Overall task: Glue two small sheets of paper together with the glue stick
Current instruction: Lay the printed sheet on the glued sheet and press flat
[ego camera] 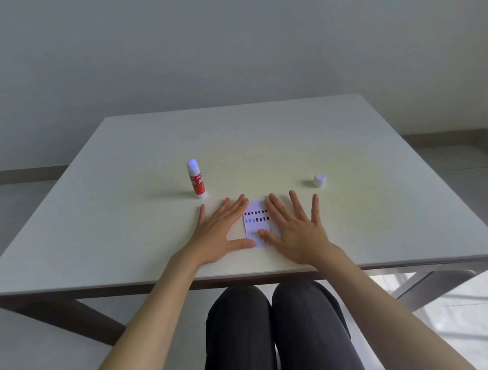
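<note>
I pressed my left hand (221, 233) and right hand (294, 230), fingers spread flat, on the small printed white paper (256, 221). Firm outward smoothing seemed best.

Pale off-white square desk (262, 131) with a dark brown underframe is filling mid-frame. Plain grey-white wall (225, 40) is running behind it. Light glossy tiled floor (467, 328) is showing below right, catching bright window glare. Dark grey trousered knees (277, 328) are sitting under the desk's near edge.
</note>
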